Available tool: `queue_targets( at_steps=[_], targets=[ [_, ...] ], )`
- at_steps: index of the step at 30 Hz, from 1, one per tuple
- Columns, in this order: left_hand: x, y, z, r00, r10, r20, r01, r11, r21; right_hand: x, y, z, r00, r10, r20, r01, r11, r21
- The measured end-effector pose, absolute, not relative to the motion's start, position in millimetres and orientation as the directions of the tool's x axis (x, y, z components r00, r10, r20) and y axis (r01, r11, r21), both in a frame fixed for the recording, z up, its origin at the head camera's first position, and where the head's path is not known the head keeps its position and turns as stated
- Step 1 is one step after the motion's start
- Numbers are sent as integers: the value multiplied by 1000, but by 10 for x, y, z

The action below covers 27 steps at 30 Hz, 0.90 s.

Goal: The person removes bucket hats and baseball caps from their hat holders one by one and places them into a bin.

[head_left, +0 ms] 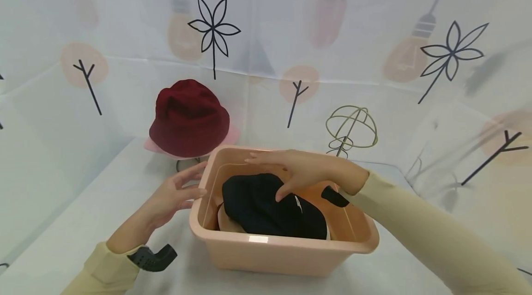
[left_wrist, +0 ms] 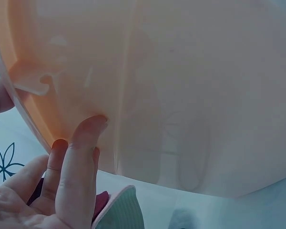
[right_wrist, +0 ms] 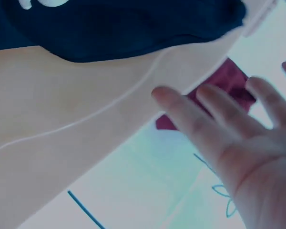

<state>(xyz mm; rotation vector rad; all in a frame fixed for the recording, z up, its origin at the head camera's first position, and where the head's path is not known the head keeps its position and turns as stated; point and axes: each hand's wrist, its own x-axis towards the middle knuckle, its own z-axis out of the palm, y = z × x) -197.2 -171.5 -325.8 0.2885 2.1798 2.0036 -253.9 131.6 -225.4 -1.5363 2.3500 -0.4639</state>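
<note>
A peach plastic bin (head_left: 274,255) holds a black cap (head_left: 266,202) with a small white mark, lying over a beige item (head_left: 228,219) that is mostly hidden. At the bin's left rim is my left hand (head_left: 168,198), its extended fingers touching the outer wall and its thumb at the rim. In the left wrist view, fingertips (left_wrist: 88,131) rest against that wall. My right hand (head_left: 301,170) hovers over the bin with fingers spread and holds nothing. The right wrist view shows this hand (right_wrist: 257,157) apart from the cap (right_wrist: 128,28).
Behind the bin at left, a dark red bucket hat (head_left: 189,119) sits over a pink brim (head_left: 232,134) on a stand. A bare gold wire hat stand (head_left: 353,126) rises at back right. The white table (head_left: 104,198) meets a patterned cloth backdrop (head_left: 257,45).
</note>
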Motion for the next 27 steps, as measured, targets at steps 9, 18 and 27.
queue_targets(
  at_steps=[9,18,27],
  targets=[
    [-1970,-1710,-3248,-969,246,11,35,97,995,-2328,1579,-2124,-584,-810,42,-716,490,-496],
    [-1962,-1696,-3252,-971,237,5,30,103,994,-2123,1840,-2101,-751,-644,145,-622,618,-481],
    [-1951,-1690,-3244,-971,241,4,30,102,994,-1921,2160,-2156,-836,-497,233,-538,659,-525]
  ],
)
